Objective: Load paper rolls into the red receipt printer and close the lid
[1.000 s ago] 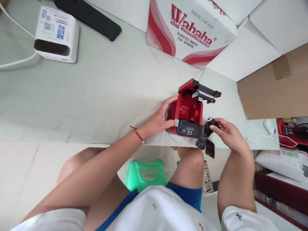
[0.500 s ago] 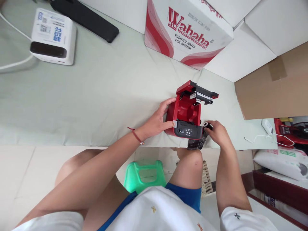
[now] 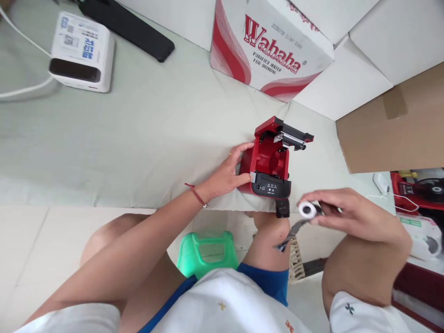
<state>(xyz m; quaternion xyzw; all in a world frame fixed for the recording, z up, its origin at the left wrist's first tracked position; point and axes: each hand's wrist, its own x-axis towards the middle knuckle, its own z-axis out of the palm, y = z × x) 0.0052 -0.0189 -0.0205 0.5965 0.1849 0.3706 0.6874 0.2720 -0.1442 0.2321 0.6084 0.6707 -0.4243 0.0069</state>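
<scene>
A red and black label printer [image 3: 246, 173] stands near the table's front edge with its lid [image 3: 287, 132] raised and its red roll bay bare. My left hand [image 3: 229, 172] is wrapped round the printer's left side, thumb at the front corner, fingers behind. My right hand [image 3: 342, 212] pinches a small roll of dark labels with a white core [image 3: 308, 210], held up in front of the table edge to the right of the printer. From this roll a loose dark strip [image 3: 289, 237] dangles. A separate dark strip [image 3: 282, 208] hangs over the edge below the printer's front.
A white box-shaped device [image 3: 81, 51] with cables and a long black object [image 3: 128, 30] lie at the back left. Behind the printer stands a Wahaha water carton [image 3: 267, 51]; white boxes and a brown carton [image 3: 391, 125] line the right. A green stool [image 3: 206, 254] is under the table.
My right hand has lifted the roll from beside the printer and moved it right and towards me, its loose strip trailing. My left hand and the printer stay put.
</scene>
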